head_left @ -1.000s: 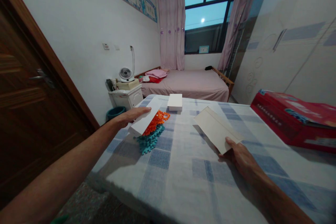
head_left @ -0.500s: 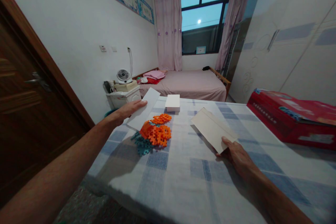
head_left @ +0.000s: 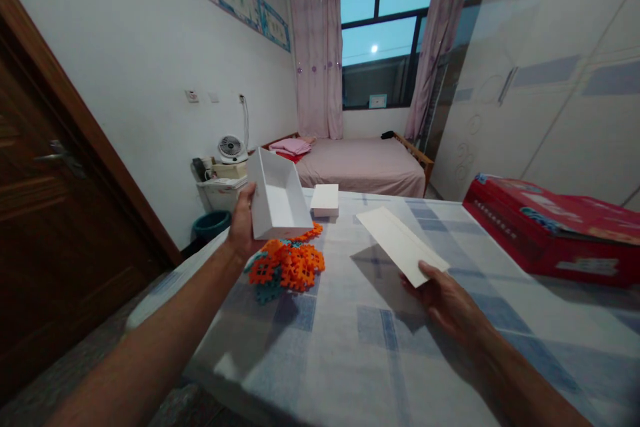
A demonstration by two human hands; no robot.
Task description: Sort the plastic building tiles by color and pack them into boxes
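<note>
My left hand (head_left: 243,223) grips a white open box (head_left: 284,193) by its left side, and the box is tilted so its bare inside faces me. Just below the box, a pile of orange and teal plastic interlocking pieces (head_left: 290,265) lies on the table. My right hand (head_left: 436,290) pinches a flat off-white lid (head_left: 400,240) at its near right corner, raised above the cloth, where it casts a shadow. Whether the lid has side walls underneath cannot be made out. A small closed white box (head_left: 325,200) rests farther back, between my two hands.
A blue and white checked cloth (head_left: 345,347) covers the table. On the right sits a large red box (head_left: 555,227). Beyond the table's far edge stand a bed (head_left: 360,163) and a small fan (head_left: 232,148). A teal bin (head_left: 212,223) is on the floor to the left.
My left hand has turned the white box so that its open side faces me, with the pieces now lying below it. The right hand keeps the lid, slightly raised and tilted.
</note>
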